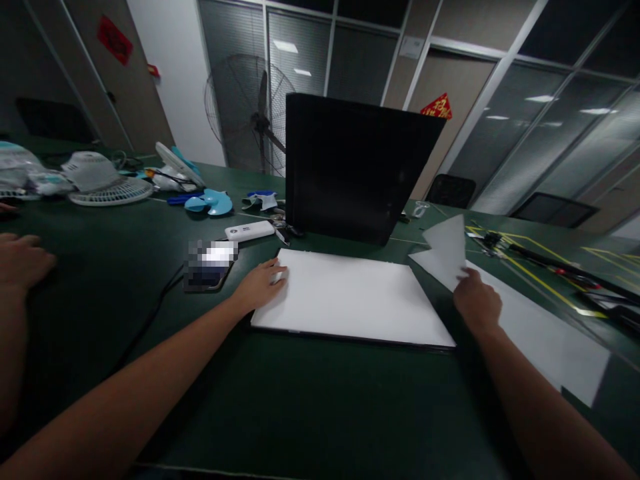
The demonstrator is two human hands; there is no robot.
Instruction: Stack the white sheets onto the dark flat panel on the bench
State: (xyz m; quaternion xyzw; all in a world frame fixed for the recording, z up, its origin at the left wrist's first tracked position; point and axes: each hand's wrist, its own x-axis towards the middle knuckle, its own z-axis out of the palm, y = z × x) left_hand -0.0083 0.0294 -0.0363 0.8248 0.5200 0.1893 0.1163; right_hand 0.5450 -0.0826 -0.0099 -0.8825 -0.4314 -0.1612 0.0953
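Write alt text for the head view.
A person's left hand rests on the left edge of a flat, white-topped panel on a dark green table, while the right hand grips a thin white sheet. A large black panel stands behind the white-topped one. Fan parts lie at left.

- Green tabletop point(320, 413), marked with yellow lines point(540, 268) on the right
- Phone point(210, 273), its screen pixelated, near a white oblong device point(249, 231)
- Dark cable point(150, 319) running beside the phone
- Light-blue fan blade point(216, 202) and, farther left, a white fan grille point(113, 192)
- Large caged fan point(259, 123) before glass partitions point(302, 83)
- Red paper decoration point(115, 40) on a door, upper left
- Black chair point(453, 191), behind the far edge
- White wall notice point(411, 47)
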